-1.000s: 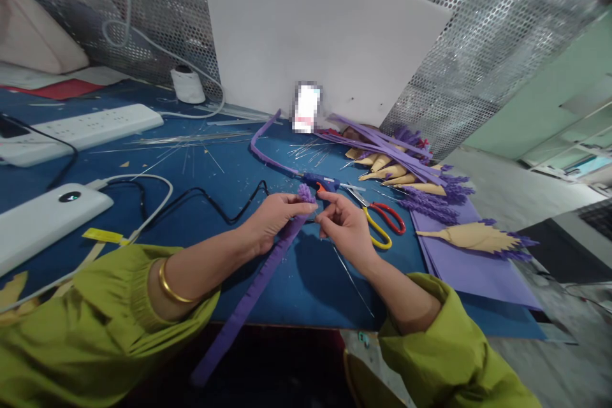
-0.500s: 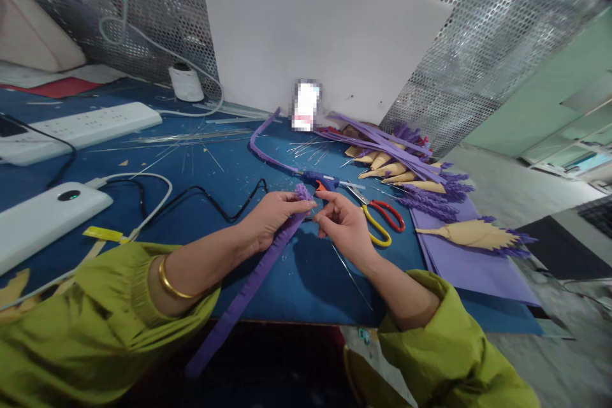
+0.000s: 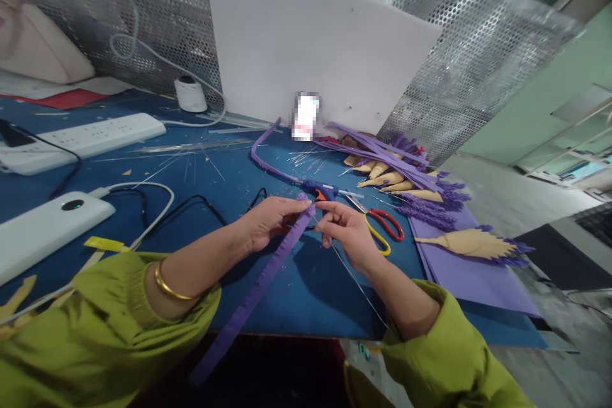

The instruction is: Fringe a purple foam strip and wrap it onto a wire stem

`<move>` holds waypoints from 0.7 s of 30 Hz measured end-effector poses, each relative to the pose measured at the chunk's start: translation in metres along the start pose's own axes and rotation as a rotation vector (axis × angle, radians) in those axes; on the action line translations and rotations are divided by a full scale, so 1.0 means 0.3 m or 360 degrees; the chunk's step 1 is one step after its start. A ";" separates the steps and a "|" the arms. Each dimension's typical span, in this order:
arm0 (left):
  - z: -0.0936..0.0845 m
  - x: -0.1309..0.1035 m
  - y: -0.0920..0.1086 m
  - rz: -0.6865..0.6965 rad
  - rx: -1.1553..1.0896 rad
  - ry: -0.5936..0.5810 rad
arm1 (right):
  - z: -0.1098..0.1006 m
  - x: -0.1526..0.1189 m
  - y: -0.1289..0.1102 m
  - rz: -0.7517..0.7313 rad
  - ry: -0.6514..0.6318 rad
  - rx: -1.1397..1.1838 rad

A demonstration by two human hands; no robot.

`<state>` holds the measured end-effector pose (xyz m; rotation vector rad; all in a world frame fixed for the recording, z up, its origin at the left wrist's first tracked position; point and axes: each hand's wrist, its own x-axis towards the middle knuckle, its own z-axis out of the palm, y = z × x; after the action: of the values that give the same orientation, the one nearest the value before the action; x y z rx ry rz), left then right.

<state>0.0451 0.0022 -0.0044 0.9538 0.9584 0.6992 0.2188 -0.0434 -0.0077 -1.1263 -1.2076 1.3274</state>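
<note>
My left hand [image 3: 268,220] pinches a long purple paper strip [image 3: 261,287] near its upper end. The strip hangs down toward me past the table's front edge, and its top is bunched into a small ruffled tip. My right hand [image 3: 348,229] is closed on a thin metal wire [image 3: 356,284], which slants down to the right below it. The right index finger reaches to the strip's ruffled tip. Just beyond the hands lies a blue glue gun [image 3: 320,190] with an orange trigger. Scissors [image 3: 382,229] with red and yellow handles lie right of my right hand.
Paper-wrapped purple flower bunches [image 3: 406,178] and purple sheets [image 3: 459,274] lie at the right. A white power strip [image 3: 86,140] and a white power bank [image 3: 52,233] are at the left. A phone [image 3: 306,116] leans on the white board [image 3: 315,38]. Loose wires [image 3: 191,148] lie behind.
The left thumb has straightened along the strip's top, and the strip has turned slightly in the fingers. My right index finger has come against the ruffled tip. The view has shifted a little.
</note>
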 end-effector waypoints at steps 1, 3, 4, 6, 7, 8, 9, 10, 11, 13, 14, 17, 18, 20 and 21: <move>-0.001 0.000 0.000 -0.0017 0.0009 -0.0007 | -0.001 0.002 0.002 0.0007 -0.0021 -0.0014; -0.002 0.003 0.002 -0.0033 0.0018 -0.0017 | -0.010 0.006 0.005 0.0010 -0.0081 -0.0078; -0.003 0.005 0.003 -0.0032 -0.0011 -0.0002 | -0.020 0.010 0.005 -0.0018 -0.0082 -0.0145; -0.003 0.013 0.007 -0.0021 -0.0161 0.0103 | -0.052 0.022 0.001 -0.0168 0.0056 -0.0422; -0.003 0.016 0.009 -0.0020 -0.0247 0.0180 | -0.073 0.029 -0.002 -0.0298 0.0228 -0.0635; -0.003 0.020 0.012 -0.0025 -0.0314 0.0257 | -0.095 0.038 -0.005 -0.0421 0.0440 -0.0932; -0.004 0.022 0.014 -0.0031 -0.0353 0.0314 | -0.118 0.049 -0.006 -0.0484 0.0605 -0.1211; -0.003 0.023 0.015 -0.0037 -0.0362 0.0339 | -0.138 0.059 -0.006 -0.0447 0.0661 -0.1421; -0.002 0.022 0.016 -0.0041 -0.0348 0.0335 | -0.155 0.070 -0.002 -0.0352 0.0643 -0.1548; 0.000 0.017 0.014 -0.0036 -0.0299 0.0273 | -0.174 0.092 0.014 -0.0145 0.0539 -0.1639; 0.002 0.014 0.013 -0.0031 -0.0276 0.0237 | -0.177 0.102 0.026 -0.0092 0.0521 -0.1632; 0.008 0.007 0.008 -0.0020 -0.0201 0.0181 | -0.166 0.134 0.057 0.0087 0.0461 -0.1275; 0.010 0.006 0.007 -0.0024 -0.0181 0.0177 | -0.159 0.143 0.064 0.0160 0.0426 -0.1123; 0.011 0.006 0.006 -0.0042 -0.0155 0.0175 | -0.145 0.160 0.068 0.0282 0.0362 -0.0899; 0.010 0.006 0.005 -0.0049 -0.0148 0.0170 | -0.139 0.166 0.066 0.0316 0.0348 -0.0839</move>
<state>0.0485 0.0034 -0.0029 0.8248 1.0234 0.7680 0.2542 0.0094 -0.0316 -1.7564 -1.3445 1.0134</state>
